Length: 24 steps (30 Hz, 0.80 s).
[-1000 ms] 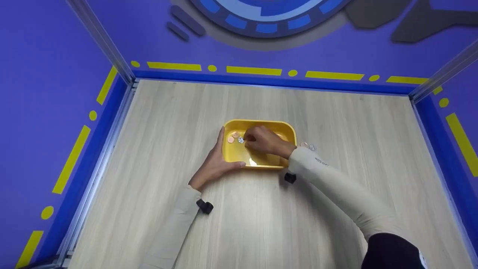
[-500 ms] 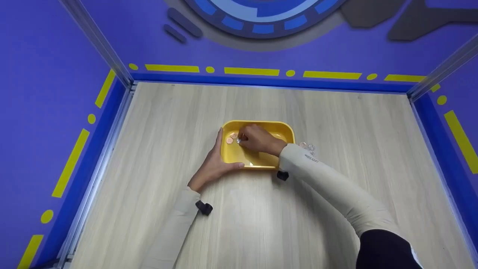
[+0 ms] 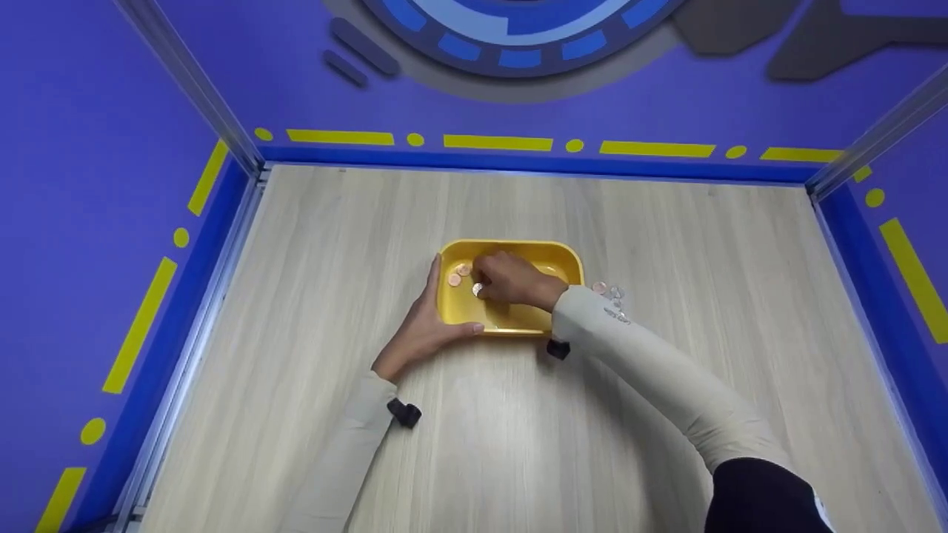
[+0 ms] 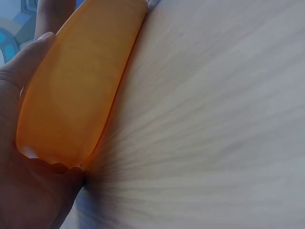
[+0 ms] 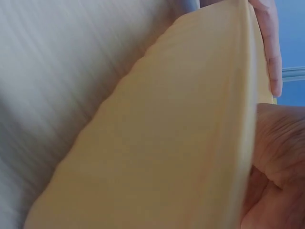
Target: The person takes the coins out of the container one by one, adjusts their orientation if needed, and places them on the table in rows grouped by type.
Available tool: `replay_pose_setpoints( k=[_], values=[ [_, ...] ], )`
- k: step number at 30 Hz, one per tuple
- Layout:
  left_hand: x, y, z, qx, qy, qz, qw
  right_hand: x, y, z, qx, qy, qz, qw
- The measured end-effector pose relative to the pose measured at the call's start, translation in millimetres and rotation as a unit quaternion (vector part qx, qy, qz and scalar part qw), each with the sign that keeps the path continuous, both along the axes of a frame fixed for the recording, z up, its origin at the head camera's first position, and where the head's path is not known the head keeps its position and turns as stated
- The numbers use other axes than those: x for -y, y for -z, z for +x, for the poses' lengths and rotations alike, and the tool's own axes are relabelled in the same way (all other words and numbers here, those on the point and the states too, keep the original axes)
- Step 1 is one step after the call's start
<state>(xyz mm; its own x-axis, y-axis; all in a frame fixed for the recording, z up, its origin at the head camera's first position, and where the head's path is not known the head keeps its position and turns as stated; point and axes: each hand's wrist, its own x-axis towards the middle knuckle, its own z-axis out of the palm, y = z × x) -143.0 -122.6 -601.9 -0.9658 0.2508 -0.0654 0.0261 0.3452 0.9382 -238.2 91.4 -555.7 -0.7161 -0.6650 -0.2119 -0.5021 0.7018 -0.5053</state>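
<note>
A yellow rectangular tub (image 3: 511,330) stands on the table. My left hand (image 3: 431,320) holds its left end, with the thumb along the near rim and the fingers along the left wall; the left wrist view shows this hand against the tub's outer wall (image 4: 76,90). Inside the tub, my right hand (image 3: 515,278) pinches a silver coin (image 3: 478,290) between curled fingers. Two copper coins (image 3: 454,280) lie flat in the tub's left end. In the right wrist view the tub's side wall (image 5: 157,119) hides most of the right hand (image 5: 276,152).
Outside the tub, by its right wall, lies a copper coin (image 3: 599,287). Several silver coins (image 3: 616,293) sit beside it, partly covered by the right sleeve (image 3: 652,348). Blue-purple panels (image 3: 518,104) enclose the wooden table (image 3: 355,244) at the back and sides.
My right hand has moved slightly left inside the tub and now has the silver coin at its fingertips, a little nearer the front. The left hand keeps its place on the tub.
</note>
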Motion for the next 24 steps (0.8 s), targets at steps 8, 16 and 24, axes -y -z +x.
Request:
replay_pose_setpoints(
  k=[8, 16, 24],
  values=[
    [-1.5, -0.3, 0.6, 0.000, -0.004, 0.004, 1.0000, -13.7, 0.3, 11.7, -0.017, 0.005, -0.033, 0.999],
    [-1.5, 0.0, 0.5, -0.010, -0.002, 0.007, 0.9999, -32.6, -8.8, 16.4, -0.023, 0.027, -0.057, 0.998],
    [-1.6, -0.2, 0.4, -0.008, -0.004, 0.006, 0.9999, -51.9, -17.8, 22.7, -0.024, 0.039, -0.108, 0.993]
  ],
)
